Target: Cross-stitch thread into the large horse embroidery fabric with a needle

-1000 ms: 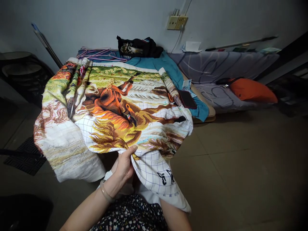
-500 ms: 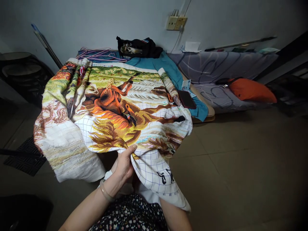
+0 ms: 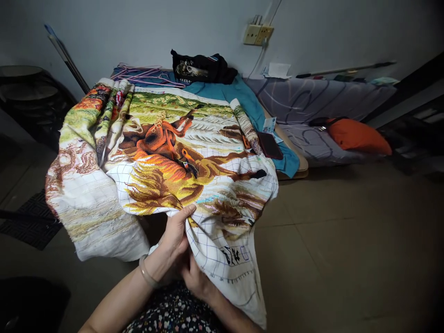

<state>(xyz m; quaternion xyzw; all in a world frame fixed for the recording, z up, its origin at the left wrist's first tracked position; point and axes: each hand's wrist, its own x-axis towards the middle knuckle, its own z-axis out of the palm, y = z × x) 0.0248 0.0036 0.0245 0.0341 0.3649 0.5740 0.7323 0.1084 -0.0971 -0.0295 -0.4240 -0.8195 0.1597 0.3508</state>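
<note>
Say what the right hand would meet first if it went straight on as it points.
Most likely the left hand, which grips the cross-stitch cloth and lies up and left in line with the right hand. Depth is unclear, so it might pass underneath.

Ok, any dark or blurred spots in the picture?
Head view: the stitched cloth is brightly lit; left hand clear; right hand shaded and partly hidden; floor dim toward the right; dark clutter at far right too blurred to identify.
</note>
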